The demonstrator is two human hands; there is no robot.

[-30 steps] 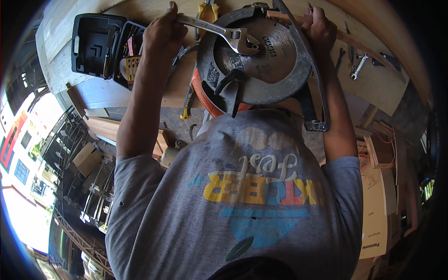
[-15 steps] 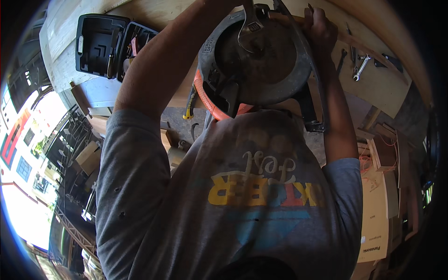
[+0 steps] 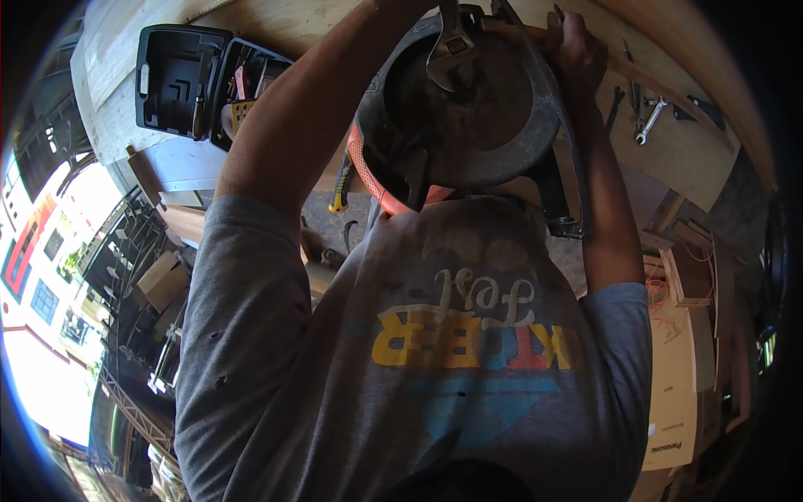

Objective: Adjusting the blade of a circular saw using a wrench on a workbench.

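A black circular saw (image 3: 493,142) with an orange handle (image 3: 381,184) is held up in front of my chest, its round guard facing me. An adjustable wrench (image 3: 452,54) lies over the guard, jaws close to the hub at its middle. My left forearm (image 3: 314,96) reaches to the top edge, where the wrench handle also runs out of view; most of my left hand is cut off there. Closed fingers of my right hand (image 3: 577,54) are at the saw's far right edge, by its flat base plate (image 3: 562,109). What lies inside that grip is partly hidden.
An open black tool case (image 3: 180,79) stands at the far left of the wooden bench. A combination wrench (image 3: 650,121) and several other tools lie at the right. A yellow-and-black handled tool (image 3: 341,188) sits left of the saw. Boards and a carton (image 3: 669,385) are at the lower right.
My left arm has shifted slightly right. The adjustable wrench has turned and shows more of its flat face, with its jaws a little higher. My right hand and the saw stay nearly still.
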